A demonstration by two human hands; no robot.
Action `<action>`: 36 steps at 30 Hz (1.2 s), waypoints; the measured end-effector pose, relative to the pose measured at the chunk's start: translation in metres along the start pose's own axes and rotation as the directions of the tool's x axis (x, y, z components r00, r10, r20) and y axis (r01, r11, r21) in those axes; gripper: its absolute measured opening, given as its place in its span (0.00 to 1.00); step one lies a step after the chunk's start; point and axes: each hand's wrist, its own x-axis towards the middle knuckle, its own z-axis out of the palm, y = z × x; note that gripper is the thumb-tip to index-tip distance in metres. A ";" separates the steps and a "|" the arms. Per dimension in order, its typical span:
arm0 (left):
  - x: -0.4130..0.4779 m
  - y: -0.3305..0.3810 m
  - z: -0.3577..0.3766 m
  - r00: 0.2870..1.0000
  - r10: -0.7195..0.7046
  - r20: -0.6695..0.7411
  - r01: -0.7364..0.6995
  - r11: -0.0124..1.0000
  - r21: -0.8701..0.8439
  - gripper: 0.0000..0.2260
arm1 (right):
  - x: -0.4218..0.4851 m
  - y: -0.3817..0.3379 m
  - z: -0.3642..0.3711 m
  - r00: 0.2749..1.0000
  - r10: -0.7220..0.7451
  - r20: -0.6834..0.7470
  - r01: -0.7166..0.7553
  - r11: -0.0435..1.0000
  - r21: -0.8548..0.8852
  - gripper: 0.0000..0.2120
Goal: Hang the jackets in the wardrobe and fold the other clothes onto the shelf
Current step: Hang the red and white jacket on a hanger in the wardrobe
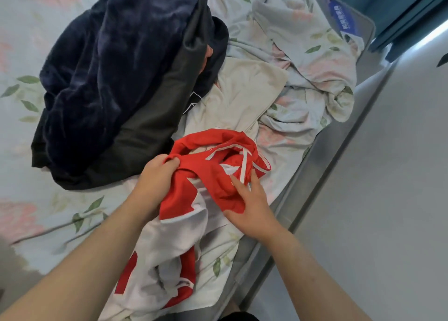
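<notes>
Early stage. Red-and-white garment point(194, 187) is bunched on bed point(36, 211) nr edge, not yet folded. It is gripped by L hand point(155, 177), fingers curled in fabric; R hand point(252, 206) is laid on it, fingers straight. Dark pile point(109, 78) & cream garment point(242, 90) left unsorted.

The plush navy garment point(101, 61) leaves frame at 12 o'clock; it half hides a smooth black garment point(148, 126). The blue label point(341, 17) at 1 o'clock is unreadable.
</notes>
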 end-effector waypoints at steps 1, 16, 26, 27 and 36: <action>-0.004 0.011 -0.012 0.999 -0.013 0.045 0.013 1.000 -0.013 0.11 | -0.002 -0.007 0.003 1.000 -0.020 0.023 0.022 0.994 -0.103 0.38; -0.103 0.141 -0.212 0.998 0.069 -0.014 -0.065 0.836 -0.545 0.13 | -0.058 -0.274 -0.091 0.969 -0.097 -0.225 0.190 0.880 0.436 0.16; -0.210 0.191 -0.310 0.952 0.274 0.134 -0.158 0.819 -0.552 0.13 | -0.178 -0.477 -0.078 0.941 -0.033 -0.336 0.300 0.538 0.788 0.16; -0.222 0.194 -0.319 0.952 0.286 0.108 -0.190 0.830 -0.525 0.13 | -0.188 -0.494 -0.077 0.936 -0.015 -0.352 0.307 0.523 0.795 0.15; -0.338 0.194 -0.367 0.841 0.489 0.230 -0.174 0.647 -0.742 0.22 | -0.243 -0.578 -0.038 0.945 0.014 -0.326 0.266 0.545 0.795 0.20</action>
